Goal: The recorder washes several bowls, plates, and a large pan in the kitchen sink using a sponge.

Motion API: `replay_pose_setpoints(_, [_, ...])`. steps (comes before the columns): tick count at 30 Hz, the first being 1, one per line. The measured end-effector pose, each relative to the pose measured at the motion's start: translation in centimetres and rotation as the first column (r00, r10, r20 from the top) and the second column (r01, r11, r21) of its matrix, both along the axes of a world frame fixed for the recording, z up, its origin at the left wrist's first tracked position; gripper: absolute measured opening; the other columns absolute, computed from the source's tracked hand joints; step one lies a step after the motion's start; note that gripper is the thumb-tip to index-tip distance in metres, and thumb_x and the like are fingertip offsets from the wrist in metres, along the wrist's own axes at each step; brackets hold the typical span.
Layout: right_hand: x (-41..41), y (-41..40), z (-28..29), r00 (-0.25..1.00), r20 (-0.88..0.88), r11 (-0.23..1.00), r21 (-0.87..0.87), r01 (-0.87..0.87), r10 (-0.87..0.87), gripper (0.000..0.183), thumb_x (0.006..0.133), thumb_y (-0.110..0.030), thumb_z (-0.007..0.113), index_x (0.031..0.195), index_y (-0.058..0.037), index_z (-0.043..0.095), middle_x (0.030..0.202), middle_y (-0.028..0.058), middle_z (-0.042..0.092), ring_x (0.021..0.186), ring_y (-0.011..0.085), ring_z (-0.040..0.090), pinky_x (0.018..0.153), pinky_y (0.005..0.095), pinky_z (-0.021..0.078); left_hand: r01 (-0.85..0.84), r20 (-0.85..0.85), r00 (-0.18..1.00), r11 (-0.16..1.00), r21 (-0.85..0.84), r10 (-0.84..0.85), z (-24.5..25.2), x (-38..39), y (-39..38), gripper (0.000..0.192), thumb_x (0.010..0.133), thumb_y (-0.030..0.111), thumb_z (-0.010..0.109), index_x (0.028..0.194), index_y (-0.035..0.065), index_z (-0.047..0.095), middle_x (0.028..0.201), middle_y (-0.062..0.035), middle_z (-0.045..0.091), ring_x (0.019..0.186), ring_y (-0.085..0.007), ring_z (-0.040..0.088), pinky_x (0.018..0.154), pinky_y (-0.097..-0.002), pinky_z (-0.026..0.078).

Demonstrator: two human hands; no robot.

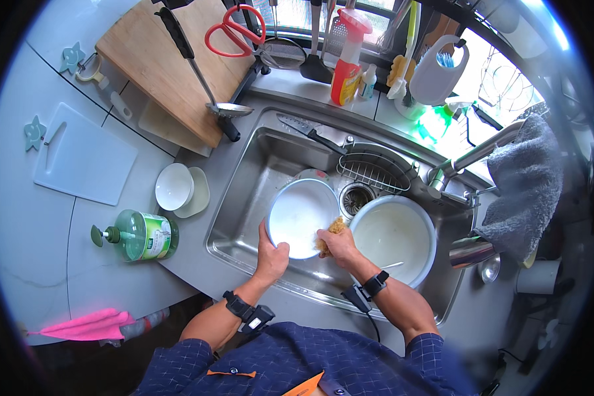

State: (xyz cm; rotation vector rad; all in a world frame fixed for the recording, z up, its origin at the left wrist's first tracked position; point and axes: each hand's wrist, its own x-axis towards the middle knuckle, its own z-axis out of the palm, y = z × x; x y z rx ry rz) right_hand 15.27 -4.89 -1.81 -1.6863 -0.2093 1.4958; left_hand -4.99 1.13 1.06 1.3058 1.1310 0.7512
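My left hand (272,255) grips the lower left rim of a white bowl (302,218) with a pale blue edge, tilted above the stainless steel sink (242,208). In my right hand (341,246) is a tan scrubbing sponge (337,226), pressed at the bowl's right rim. A larger white basin (396,232) with cloudy liquid stands in the sink to the right. Part of a utensil handle (392,265) shows over its near side. Behind the held bowl, another bowl with a red pattern (312,174) is mostly hidden.
A kitchen knife (312,132) lies on the sink's back ledge by a wire rack (376,171). The faucet (445,175) stands right, near a hanging grey towel (524,188). On the left counter are a green soap pump bottle (143,235), a small white bowl (174,187) and a cutting board (86,153).
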Motion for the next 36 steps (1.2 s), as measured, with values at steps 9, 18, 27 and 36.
replay_pose_setpoints(9, [5.2,3.4,1.1,0.81,0.366,0.883,-0.084,-0.462,0.459,0.026,0.08,-0.013,0.074,0.089,0.0112,0.07,0.077,0.0134,0.073,0.067,0.0223,0.071,0.065,0.0363,0.0561,0.235,-0.368,0.912,0.966,0.11,-0.18,4.0,-0.8,5.1,0.079,0.081,0.007,0.062,0.156,0.0025,0.037,0.146,-0.0297,0.051,0.138,-0.042,0.05,0.121,-0.0408,0.034])
replay_pose_setpoints(18, [6.2,2.3,1.7,0.867,0.075,0.862,-0.178,-0.474,0.492,0.029,0.087,-0.017,0.073,0.095,0.0099,0.067,0.076,0.0162,0.069,0.055,0.026,0.069,0.044,0.0376,0.0566,0.943,-0.825,0.147,0.328,-0.049,-0.545,5.3,1.9,0.2,0.033,0.084,0.023,0.077,0.113,0.0092,0.076,0.101,-0.0133,0.076,0.097,-0.0366,0.071,0.093,-0.0433,0.055])
replay_pose_setpoints(27, [15.1,-6.5,-3.7,0.506,0.771,0.915,-0.254,-0.314,0.388,0.047,0.083,-0.023,0.078,0.119,0.0034,0.062,0.094,0.0208,0.07,0.089,0.0389,0.072,0.081,0.0467,0.0587,0.493,-0.095,0.84,0.825,-0.276,-0.534,4.6,-0.1,3.0,0.033,0.093,0.019,0.078,0.119,-0.0002,0.073,0.103,-0.0079,0.078,0.089,-0.0128,0.07,0.083,-0.0305,0.055])
replay_pose_setpoints(36, [13.5,-7.9,-7.1,0.848,0.458,0.964,-0.127,-0.235,0.267,0.029,0.097,-0.02,0.062,0.117,-0.0006,0.07,0.101,0.0169,0.074,0.089,0.0339,0.073,0.086,0.046,0.0581,0.405,0.303,0.909,0.775,-0.486,-0.286,3.4,0.7,2.1,0.037,0.095,0.012,0.075,0.127,-0.0031,0.066,0.117,-0.0076,0.073,0.103,-0.0147,0.068,0.095,-0.0323,0.054])
